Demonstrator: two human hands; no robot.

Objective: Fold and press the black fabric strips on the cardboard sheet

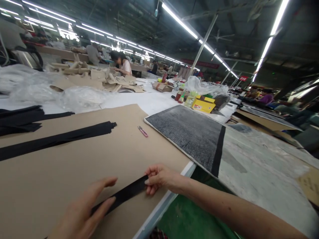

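Currently, one blk strip (pixel 131 192) is held near the table's (pixel 183 179) right edge, aslant over the brown sheet (pixel 119 159). Its end is pinched betw. thumb and fingers by the right hand (pixel 157 181); the left hand (pixel 83 209) is blurred over it, thumb and forefinger spread wide — contact can't be told. Farther in, a strip stack (pixel 62 138) is laid toward the left, w/ pink snips (pixel 143 132) lying unheld. Across the right edge, a grey mat (pixel 186 132) is placed, dark-banded along one side. Progress, as judged: one strip singled out, handling unfinished; stacked ones left — finished qty can't be told.
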